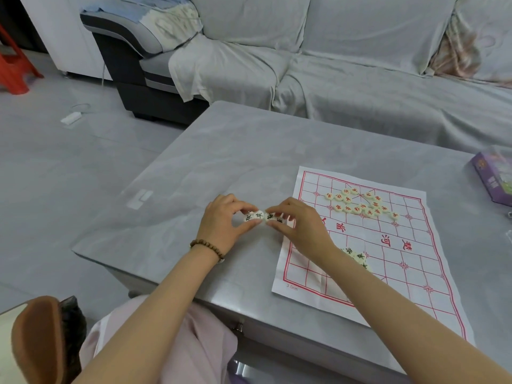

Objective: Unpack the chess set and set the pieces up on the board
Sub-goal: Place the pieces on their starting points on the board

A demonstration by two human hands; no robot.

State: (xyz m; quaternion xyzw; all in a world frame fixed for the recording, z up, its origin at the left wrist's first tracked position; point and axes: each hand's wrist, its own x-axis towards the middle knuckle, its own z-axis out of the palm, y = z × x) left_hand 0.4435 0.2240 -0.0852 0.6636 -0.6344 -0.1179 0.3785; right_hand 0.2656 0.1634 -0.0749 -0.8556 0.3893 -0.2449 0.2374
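Cream discs: a row of black-lettered pieces [263, 217] is held at mid-frame, on or just above the grey counter [221, 162]; which of the two cannot be told
Left hand: the left hand [221, 225] is curled, with thumb and fingertips pinched on the row's left end
Right hand: the right hand [302, 225] is curled likewise, with the row's right end pinched
Long axis: the row is laid left to right across the frame, squeezed between both hands
Board: the paper board [388, 245] is spread to the right of the row, its left edge partly covered by the right hand, the nearer one
On the board: red-lettered pieces [360, 203] are heaped unsorted in its upper part; a few more pieces [357, 256] are half hidden by the right forearm
Right edge of frame: a purple box [493, 176] is set well apart from the hands
Coming move, as judged: the row would have to be carried rightward onto the grid
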